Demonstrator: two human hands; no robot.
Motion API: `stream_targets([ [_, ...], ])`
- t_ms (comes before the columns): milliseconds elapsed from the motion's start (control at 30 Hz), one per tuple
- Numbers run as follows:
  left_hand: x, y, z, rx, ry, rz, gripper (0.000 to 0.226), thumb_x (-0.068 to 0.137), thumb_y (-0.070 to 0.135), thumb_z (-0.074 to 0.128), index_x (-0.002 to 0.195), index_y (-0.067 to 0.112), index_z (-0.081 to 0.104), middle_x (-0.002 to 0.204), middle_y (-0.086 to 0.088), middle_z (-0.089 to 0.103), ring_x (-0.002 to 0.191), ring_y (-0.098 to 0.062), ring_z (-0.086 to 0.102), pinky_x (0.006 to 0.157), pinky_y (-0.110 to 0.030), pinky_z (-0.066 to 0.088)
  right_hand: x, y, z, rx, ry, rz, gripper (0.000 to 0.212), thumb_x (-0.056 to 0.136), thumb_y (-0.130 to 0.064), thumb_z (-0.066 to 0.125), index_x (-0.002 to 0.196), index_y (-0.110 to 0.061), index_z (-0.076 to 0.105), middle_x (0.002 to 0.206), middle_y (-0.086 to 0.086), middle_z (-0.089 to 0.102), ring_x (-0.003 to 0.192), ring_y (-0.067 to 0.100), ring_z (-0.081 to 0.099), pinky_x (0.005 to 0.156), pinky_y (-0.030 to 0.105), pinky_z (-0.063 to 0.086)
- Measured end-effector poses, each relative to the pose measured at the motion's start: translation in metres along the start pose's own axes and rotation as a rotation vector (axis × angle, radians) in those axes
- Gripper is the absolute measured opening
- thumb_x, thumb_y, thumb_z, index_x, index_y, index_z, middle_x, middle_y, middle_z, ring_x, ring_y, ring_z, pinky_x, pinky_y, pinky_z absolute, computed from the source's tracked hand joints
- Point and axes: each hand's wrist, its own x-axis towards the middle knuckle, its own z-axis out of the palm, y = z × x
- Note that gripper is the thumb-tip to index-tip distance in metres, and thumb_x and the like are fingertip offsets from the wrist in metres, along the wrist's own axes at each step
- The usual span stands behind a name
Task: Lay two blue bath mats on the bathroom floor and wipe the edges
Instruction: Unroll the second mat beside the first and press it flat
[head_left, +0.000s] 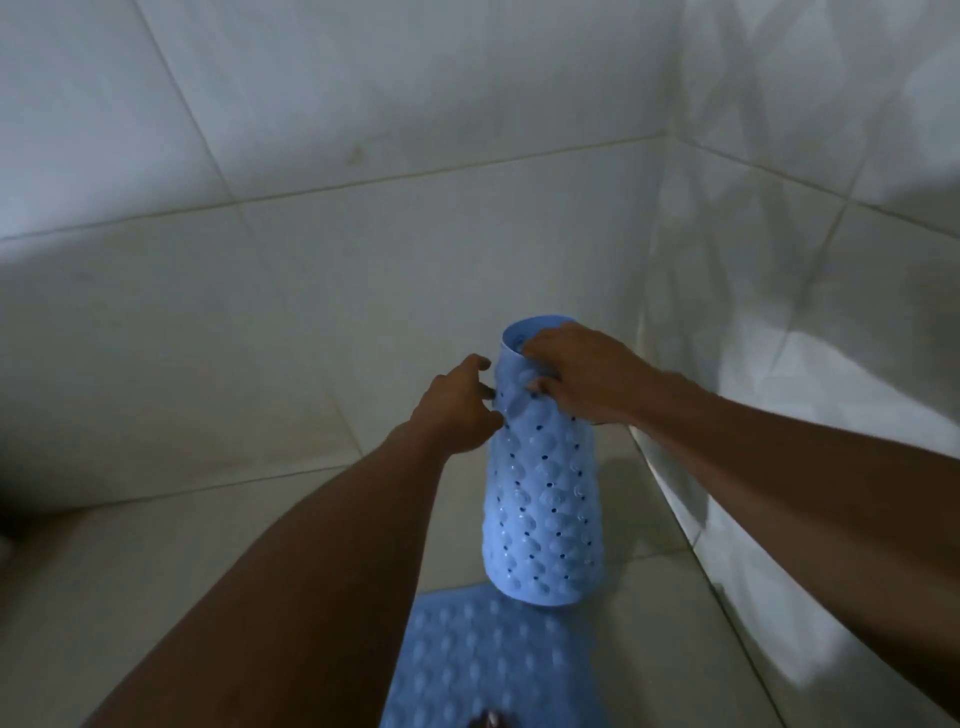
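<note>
Because the flat bath mat (493, 670) nearest the camera already lies spread on the tiled floor (208, 597), its bumpy blue face up, the work in hand falls to the rolled bath mat (545, 504) just beyond it, which stands upright with its lower end resting at the flat one's far edge, near the corner of the room. It looks like soft, perforated rubber or vinyl with rows of suction cups on the outside: light enough to steady with fingertips, floppy once loosened, and likely to spring back toward its curl, so it should want pressing down as it opens. The cups may cling to smooth tile, and any damp would make the surface slick. The best hold, as I judge it, is the free outer edge near the top, with the other hand keeping the core from toppling. The left hand (457, 410) is curled against the roll's left flank just below the top, thumb on the front and fingertips round the side, seemingly at the loose flap there. The right hand (576, 374) sits higher, fingers hooked over the open upper rim and thumb pressed on the outer face, gripping it. Beyond them the pale floor runs to the tiled wall (363, 104), which meets a second wall at the right.
</note>
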Motion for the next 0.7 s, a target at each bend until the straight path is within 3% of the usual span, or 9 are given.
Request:
stream_targets([
  [100, -0.038, -0.015, -0.035, 0.045, -0.035, -0.129, 0.091, 0.081, 0.023, 0.083, 0.155, 0.02, 0.031, 0.139, -0.011, 0.06, 0.125, -0.028, 0.058, 0.089, -0.028, 0.044, -0.002, -0.045, -0.019, -0.01, -0.116, -0.081, 0.03, 0.097, -0.026, 0.057, 0.124, -0.014, 0.062, 0.119, 0.005, 0.065, 0.112, 0.027, 0.059, 0.093, 0.042, 0.049],
  [167, -0.057, -0.023, -0.058, 0.049, -0.092, -0.219, 0.107, 0.075, 0.024, 0.089, 0.159, 0.021, 0.023, 0.15, -0.013, 0.05, 0.131, -0.029, 0.054, 0.095, -0.031, 0.045, -0.009, -0.066, -0.024, 0.003, -0.146, -0.151, 0.025, 0.097, -0.025, 0.055, 0.119, -0.015, 0.063, 0.117, 0.004, 0.066, 0.108, 0.026, 0.061, 0.089, 0.04, 0.05],
  [300, -0.094, -0.038, -0.081, 0.0, -0.219, -0.353, 0.123, 0.069, 0.031, 0.093, 0.162, 0.031, 0.012, 0.162, -0.001, 0.035, 0.14, -0.029, 0.044, 0.103, -0.054, 0.048, -0.025, -0.095, -0.016, 0.095, -0.124, -0.243, 0.021, 0.098, -0.021, 0.057, 0.118, -0.022, 0.063, 0.122, 0.0, 0.063, 0.108, 0.022, 0.061, 0.078, 0.031, 0.042],
  [367, -0.108, -0.053, -0.081, -0.05, -0.252, -0.403, 0.125, 0.068, 0.033, 0.094, 0.161, 0.036, 0.011, 0.163, 0.004, 0.033, 0.144, -0.028, 0.039, 0.108, -0.058, 0.041, -0.031, -0.108, -0.006, 0.104, -0.107, -0.271, 0.023, 0.098, -0.022, 0.057, 0.12, -0.022, 0.064, 0.126, 0.001, 0.061, 0.114, 0.023, 0.059, 0.083, 0.032, 0.045],
  [433, -0.124, -0.074, -0.075, -0.118, -0.255, -0.409, 0.116, 0.067, 0.033, 0.094, 0.158, 0.039, 0.021, 0.157, 0.008, 0.042, 0.14, -0.026, 0.043, 0.107, -0.053, 0.041, -0.035, -0.123, 0.01, 0.089, -0.085, -0.299, 0.023, 0.099, -0.023, 0.057, 0.121, -0.019, 0.064, 0.128, 0.002, 0.06, 0.121, 0.023, 0.053, 0.096, 0.037, 0.046],
  [467, -0.134, -0.085, -0.072, -0.164, -0.256, -0.393, 0.106, 0.069, 0.03, 0.093, 0.154, 0.037, 0.03, 0.149, 0.009, 0.05, 0.133, -0.022, 0.05, 0.101, -0.044, 0.047, -0.036, -0.132, 0.021, 0.079, -0.07, -0.316, 0.023, 0.099, -0.023, 0.057, 0.12, -0.018, 0.064, 0.126, 0.002, 0.06, 0.122, 0.022, 0.051, 0.099, 0.037, 0.044],
  [533, -0.159, -0.11, -0.066, -0.227, -0.254, -0.343, 0.076, 0.075, 0.018, 0.089, 0.138, 0.027, 0.048, 0.125, 0.008, 0.062, 0.108, -0.013, 0.058, 0.071, -0.02, 0.055, -0.035, -0.157, 0.045, 0.061, -0.039, -0.355, 0.021, 0.095, -0.02, 0.061, 0.114, -0.015, 0.068, 0.118, 0.004, 0.064, 0.118, 0.024, 0.053, 0.099, 0.038, 0.045],
  [567, -0.173, -0.127, -0.063, -0.249, -0.237, -0.335, 0.064, 0.076, 0.016, 0.088, 0.129, 0.025, 0.053, 0.117, 0.007, 0.064, 0.1, -0.011, 0.059, 0.06, -0.018, 0.052, -0.035, -0.172, 0.057, 0.055, -0.029, -0.372, 0.019, 0.092, -0.018, 0.062, 0.109, -0.013, 0.069, 0.114, 0.006, 0.066, 0.115, 0.028, 0.055, 0.098, 0.043, 0.047],
  [700, -0.225, -0.193, -0.072, -0.336, -0.124, -0.31, 0.055, 0.075, 0.017, 0.089, 0.12, 0.024, 0.059, 0.105, 0.009, 0.067, 0.077, 0.002, 0.061, 0.047, -0.015, 0.047, -0.035, -0.237, 0.102, 0.052, 0.04, -0.383, 0.019, 0.083, -0.014, 0.07, 0.101, -0.011, 0.07, 0.105, 0.008, 0.067, 0.108, 0.035, 0.057, 0.089, 0.051, 0.051],
])
